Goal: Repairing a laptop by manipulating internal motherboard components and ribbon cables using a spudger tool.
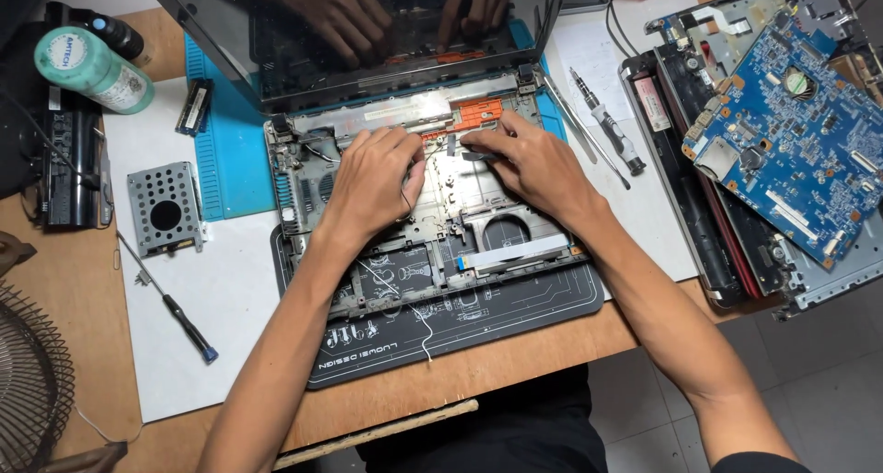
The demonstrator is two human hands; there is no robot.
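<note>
An opened laptop base (pixel 303 188) with its insides bared lies on a black work mat (pixel 515 312), its dark screen (pixel 276 50) tilted up behind. My left hand (pixel 372 183) rests on the middle of the chassis, fingers curled down onto a thin black cable. My right hand (pixel 533 160) sits just beside it, fingertips pinching a small dark part near the orange strip (pixel 478 114) by the hinge. Whether either hand fully grips something is hard to tell. A flat ribbon cable (pixel 515 252) lies below my right hand.
A blue circuit board (pixel 791 132) rests on another stripped laptop at the right. Screwdrivers lie at the right (pixel 607 128) and lower left (pixel 184 321). A metal drive caddy (pixel 166 206), memory stick (pixel 195 105), green-capped bottle (pixel 92 68) and fan grille (pixel 32 381) sit left.
</note>
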